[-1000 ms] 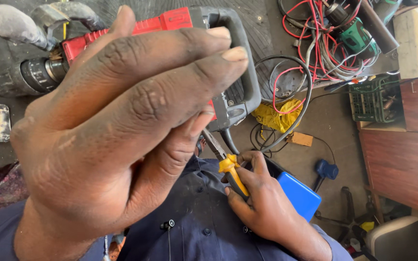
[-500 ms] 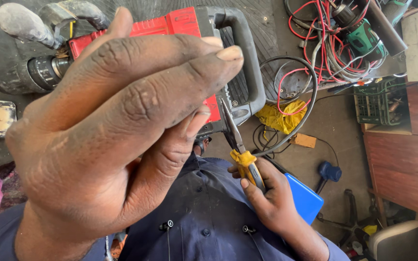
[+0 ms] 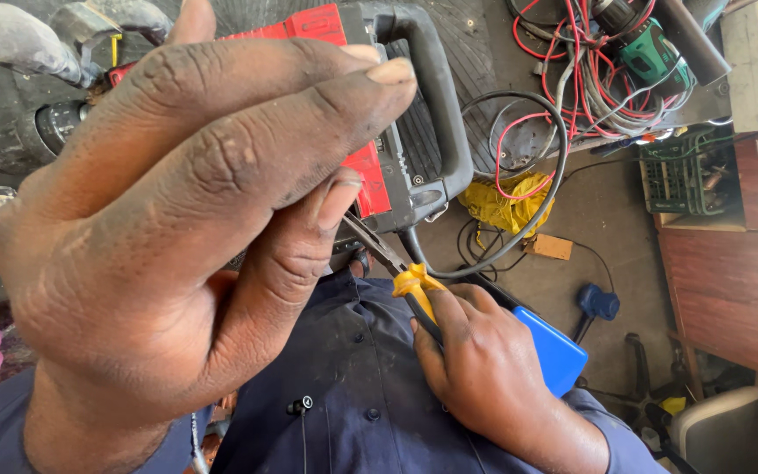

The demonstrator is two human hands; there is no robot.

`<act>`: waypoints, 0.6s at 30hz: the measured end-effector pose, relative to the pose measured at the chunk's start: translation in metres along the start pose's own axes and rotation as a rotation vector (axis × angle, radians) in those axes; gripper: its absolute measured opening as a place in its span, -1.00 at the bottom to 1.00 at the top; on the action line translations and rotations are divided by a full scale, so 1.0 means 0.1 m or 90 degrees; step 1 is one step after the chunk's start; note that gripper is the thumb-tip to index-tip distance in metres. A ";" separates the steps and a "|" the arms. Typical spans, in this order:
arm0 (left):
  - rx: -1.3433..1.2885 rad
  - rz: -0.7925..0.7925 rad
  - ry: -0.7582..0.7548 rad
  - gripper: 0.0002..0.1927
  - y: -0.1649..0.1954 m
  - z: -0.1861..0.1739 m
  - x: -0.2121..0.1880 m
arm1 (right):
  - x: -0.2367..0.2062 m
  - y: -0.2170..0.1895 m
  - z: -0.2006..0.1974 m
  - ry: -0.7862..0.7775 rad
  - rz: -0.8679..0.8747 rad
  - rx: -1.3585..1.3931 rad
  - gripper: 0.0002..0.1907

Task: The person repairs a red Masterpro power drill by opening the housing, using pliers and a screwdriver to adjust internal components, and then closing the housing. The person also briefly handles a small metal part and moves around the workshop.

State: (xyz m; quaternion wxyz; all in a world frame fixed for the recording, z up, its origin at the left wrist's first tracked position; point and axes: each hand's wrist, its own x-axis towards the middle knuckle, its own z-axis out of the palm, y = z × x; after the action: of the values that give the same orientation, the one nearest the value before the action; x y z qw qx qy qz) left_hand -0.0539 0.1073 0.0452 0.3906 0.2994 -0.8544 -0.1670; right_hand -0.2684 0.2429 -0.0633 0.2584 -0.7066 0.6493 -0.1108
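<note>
My left hand (image 3: 186,219) fills the left of the view close to the camera, its thumb pressed against bunched fingers; anything pinched between them is hidden. My right hand (image 3: 484,369) rests lower over my dark blue shirt and grips pliers (image 3: 416,283) with a yellow guard and black handle. The metal nose of the pliers points up and left toward a red and grey power tool (image 3: 423,105) with a large loop handle. The tip meets the tool's underside behind my left thumb.
A black cord (image 3: 554,167) loops from the power tool over a yellow cloth (image 3: 502,206). Tangled red and grey wires (image 3: 572,53) and a green drill (image 3: 651,48) lie top right. A green crate (image 3: 686,175), a wooden table (image 3: 730,281) and a flat blue object (image 3: 554,351) are at right.
The pliers have tilted from nearly upright to leaning left, and my right hand has shifted slightly with them. My left hand stays bunched in front of the camera.
</note>
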 end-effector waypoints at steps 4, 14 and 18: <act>0.018 -0.018 0.000 -0.74 0.01 0.00 -0.01 | 0.05 -0.08 -0.02 -0.015 0.021 -0.006 -0.60; 0.048 -0.027 0.005 -0.73 0.03 0.07 -0.10 | 0.07 -0.06 0.01 0.009 -0.001 -0.045 -0.71; 0.061 -0.029 0.002 -0.73 0.04 0.07 -0.03 | 0.09 -0.06 0.01 0.008 0.002 -0.044 -0.69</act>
State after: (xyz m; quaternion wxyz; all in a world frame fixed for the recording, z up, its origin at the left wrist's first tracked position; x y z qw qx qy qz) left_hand -0.0592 0.1129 0.0407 0.3731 0.3374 -0.8538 -0.1340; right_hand -0.2616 0.2345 -0.0626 0.2303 -0.7132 0.6556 -0.0924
